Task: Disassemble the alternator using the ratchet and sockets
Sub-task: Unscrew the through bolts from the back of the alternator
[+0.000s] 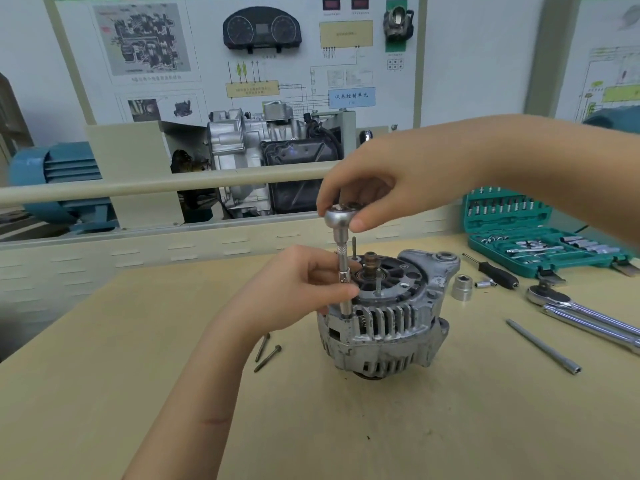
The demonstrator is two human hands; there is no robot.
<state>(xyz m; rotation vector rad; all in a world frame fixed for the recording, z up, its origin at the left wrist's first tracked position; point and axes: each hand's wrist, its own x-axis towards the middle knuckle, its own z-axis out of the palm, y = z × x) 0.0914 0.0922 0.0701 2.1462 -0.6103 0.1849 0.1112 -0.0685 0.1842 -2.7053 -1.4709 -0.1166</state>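
Atop the alternator (pixel 384 320), right hand (pixel 377 188) pinches the ratchet head (pixel 341 217); left hand (pixel 294 285) pinches the extension bar (pixel 344 271): keep it plumb while turning.

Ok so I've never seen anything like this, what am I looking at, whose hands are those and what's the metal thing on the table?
The camera sits on a person's head, looking down at their own hands. The metal thing is a car alternator standing on a workbench. The right hand grips a ratchet head; the left hand pinches the extension bar running down into the housing. Two removed bolts lie left; a loose socket, another ratchet and an open socket set lie right.
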